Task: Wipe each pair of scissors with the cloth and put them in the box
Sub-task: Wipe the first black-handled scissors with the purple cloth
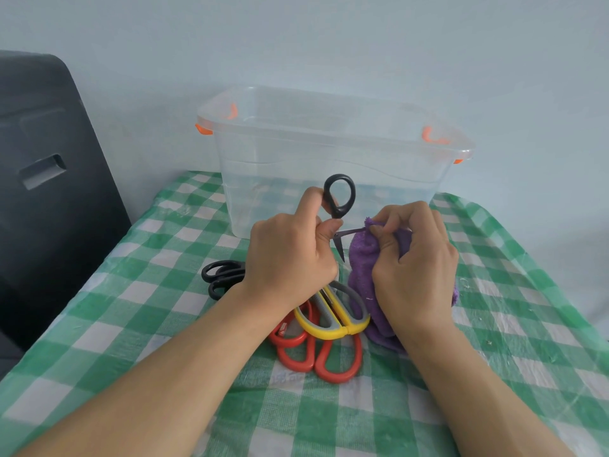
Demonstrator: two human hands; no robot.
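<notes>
Checked tablecloth (138, 324); left hand (290, 255) hides black scissors' (339, 196) second loop.

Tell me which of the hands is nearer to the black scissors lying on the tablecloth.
Left. The left hand is just right of the lying black scissors, its wrist beside their handles. The right hand is farther right, gripping the purple cloth.

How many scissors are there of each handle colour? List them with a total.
Black-handled scissors: 2, one in the left hand at, one on the table at
Red-handled scissors: 1 clearly; a second red pair may lie beneath
Yellow-and-grey scissors: 1
Total: 4 sure
</notes>
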